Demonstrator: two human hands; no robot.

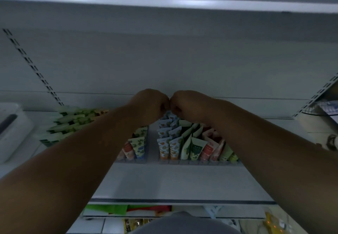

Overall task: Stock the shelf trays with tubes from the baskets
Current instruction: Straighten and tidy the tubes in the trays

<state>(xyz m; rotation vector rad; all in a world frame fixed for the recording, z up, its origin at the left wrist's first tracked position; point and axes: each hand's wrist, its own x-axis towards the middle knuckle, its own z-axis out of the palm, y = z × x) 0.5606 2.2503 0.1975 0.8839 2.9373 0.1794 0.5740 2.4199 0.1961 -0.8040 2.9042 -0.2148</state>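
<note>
From the head camera, both arms reached forward and up to a white shelf (164,179). The left hand (150,104) and the right hand (184,106) met at the back of the shelf, knuckles touching. The fingers of both hands were curled down over the far end of a row of tubes. The fingers hid what was under them, so I could not tell if either hand held a tube or just had its fingers bent. Right under the hands stood the blue and orange tubes (167,140), lined up in two close rows in a clear tray (182,161) that ran from the front of the shelf to the back. Beside them on the right stood green and white tubes (192,146), then red and pink tubes (212,148), all upright with their flat ends up. To the left, across a small gap, a second tray (136,160) held more tubes, partly hidden by the left arm. Further left lay a pile of green and white packets (69,124) on the same shelf. A white box (11,131) sat at the far left edge. The back wall (164,60) was plain and grey, with a slotted strip (34,69) running up it. Below the shelf, bright green and red goods (117,208) showed on a lower shelf, but they were too blurry to name.
</note>
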